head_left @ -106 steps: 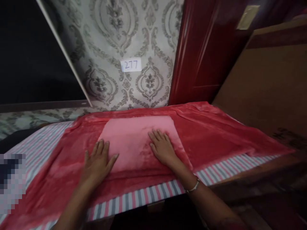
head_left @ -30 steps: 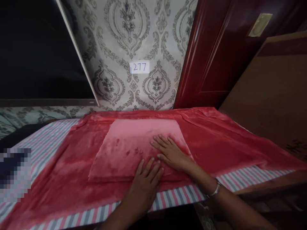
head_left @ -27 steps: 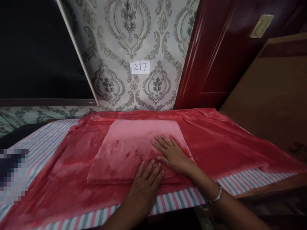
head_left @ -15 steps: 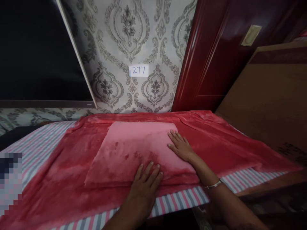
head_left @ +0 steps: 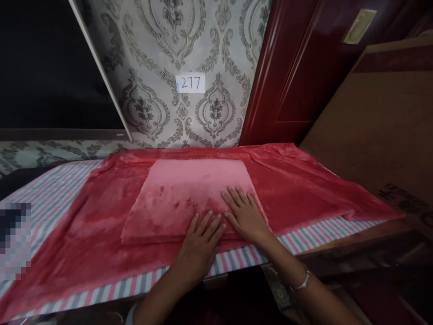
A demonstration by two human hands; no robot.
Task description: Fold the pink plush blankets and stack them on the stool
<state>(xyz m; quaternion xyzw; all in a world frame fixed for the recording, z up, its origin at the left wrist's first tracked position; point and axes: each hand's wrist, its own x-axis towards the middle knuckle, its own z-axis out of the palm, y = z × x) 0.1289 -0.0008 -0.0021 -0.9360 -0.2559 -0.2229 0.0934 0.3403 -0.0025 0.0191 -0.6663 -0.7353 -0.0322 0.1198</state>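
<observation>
A folded pink plush cloth (head_left: 189, 180), with darker red smudgy patches, lies flat on a larger red plush blanket (head_left: 108, 207). My left hand (head_left: 203, 239) rests palm down on the front edge of the folded cloth, its fingers spread. Just to the right, my right hand (head_left: 243, 214) lies flat on the cloth's right part, fingers also apart and pointing away from me. Neither hand grips anything. A bracelet (head_left: 302, 280) circles my right wrist.
Under the blanket a striped sheet (head_left: 67, 185) shows at the left and along the front edge. A dark screen (head_left: 57, 67) stands at the left, a cardboard box (head_left: 382, 122) at the right. A paper marked 277 (head_left: 190, 83) sticks to the patterned wall.
My right hand has slid across the folded cloth toward me and to the left, nearer my left hand. The left hand remains at the front edge. The view has tilted slightly downward.
</observation>
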